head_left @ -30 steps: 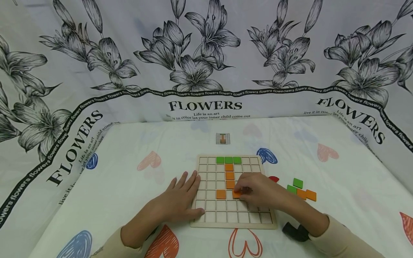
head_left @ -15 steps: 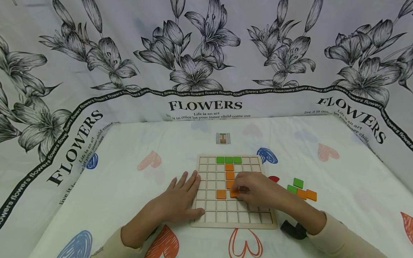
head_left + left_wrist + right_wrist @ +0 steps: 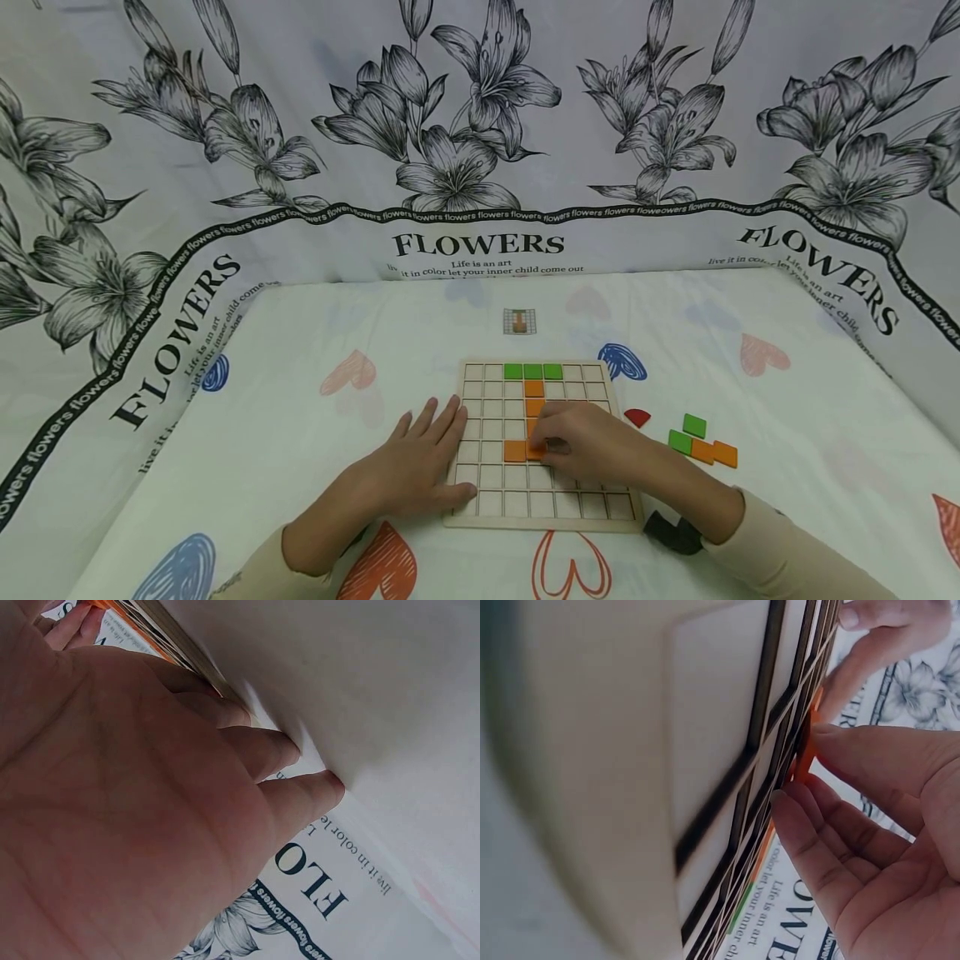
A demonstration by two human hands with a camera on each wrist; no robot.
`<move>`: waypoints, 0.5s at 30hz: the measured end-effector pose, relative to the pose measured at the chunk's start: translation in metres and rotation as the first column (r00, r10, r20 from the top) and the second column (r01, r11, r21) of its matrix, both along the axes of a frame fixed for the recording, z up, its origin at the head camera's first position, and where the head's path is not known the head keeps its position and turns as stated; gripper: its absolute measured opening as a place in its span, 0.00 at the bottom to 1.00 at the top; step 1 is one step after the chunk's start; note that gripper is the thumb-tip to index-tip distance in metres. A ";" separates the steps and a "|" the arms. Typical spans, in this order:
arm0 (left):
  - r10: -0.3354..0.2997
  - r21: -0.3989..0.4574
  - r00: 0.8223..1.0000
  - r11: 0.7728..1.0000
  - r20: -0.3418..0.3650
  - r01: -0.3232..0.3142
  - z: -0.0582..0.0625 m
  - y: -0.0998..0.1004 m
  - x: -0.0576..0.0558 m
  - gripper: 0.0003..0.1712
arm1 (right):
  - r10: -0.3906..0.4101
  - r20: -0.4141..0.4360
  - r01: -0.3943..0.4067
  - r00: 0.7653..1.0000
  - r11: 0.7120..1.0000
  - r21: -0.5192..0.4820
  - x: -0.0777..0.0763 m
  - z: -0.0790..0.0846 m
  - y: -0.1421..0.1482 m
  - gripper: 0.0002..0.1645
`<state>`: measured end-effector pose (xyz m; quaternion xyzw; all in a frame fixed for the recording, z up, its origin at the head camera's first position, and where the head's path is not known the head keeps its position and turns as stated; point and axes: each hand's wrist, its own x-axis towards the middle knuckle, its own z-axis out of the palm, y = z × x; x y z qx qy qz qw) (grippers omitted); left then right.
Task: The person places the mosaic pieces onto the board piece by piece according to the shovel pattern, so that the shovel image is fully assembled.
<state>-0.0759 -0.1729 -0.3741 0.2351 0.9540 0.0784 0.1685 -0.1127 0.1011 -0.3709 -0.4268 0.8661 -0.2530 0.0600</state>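
Observation:
A wooden grid board (image 3: 540,524) lies on the cloth, with green tiles (image 3: 533,372) along its far row and orange tiles (image 3: 534,388) running down the column below them. My left hand (image 3: 420,467) is spread flat at the board's left edge, fingers straight and touching it. With curled fingers and thumb, my right hand (image 3: 592,442) pinches an orange tile (image 3: 534,455) at a grid cell, just right of another orange tile (image 3: 514,451). In the right wrist view, the thumb (image 3: 855,742) touches that tile's face. Fingers partly cover the column.
Loose green tiles (image 3: 694,425) and orange tiles (image 3: 724,454) lie right of the board, near a red piece (image 3: 637,417). A small picture card (image 3: 519,322) lies beyond the board. A black object (image 3: 671,533) shows under the right wrist. A flower-printed cloth (image 3: 480,242) hangs behind.
My right hand has shifted left with the orange tile, which now lies beside the left orange tile in that row. My left hand has stayed in place.

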 end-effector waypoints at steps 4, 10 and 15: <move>0.000 -0.003 1.000 1.000 0.001 0.000 0.000 0.000 0.000 0.58 | 0.002 -0.003 -0.002 1.000 1.000 0.003 0.000 0.000 -0.001 0.08; -0.001 -0.006 1.000 1.000 0.000 0.001 0.001 0.001 0.000 0.58 | -0.019 -0.018 0.019 1.000 0.999 0.027 0.001 0.000 0.002 0.07; 0.002 -0.006 1.000 1.000 0.004 -0.002 0.002 0.002 0.000 0.58 | -0.044 -0.019 0.044 0.999 0.998 0.037 0.002 -0.001 0.004 0.07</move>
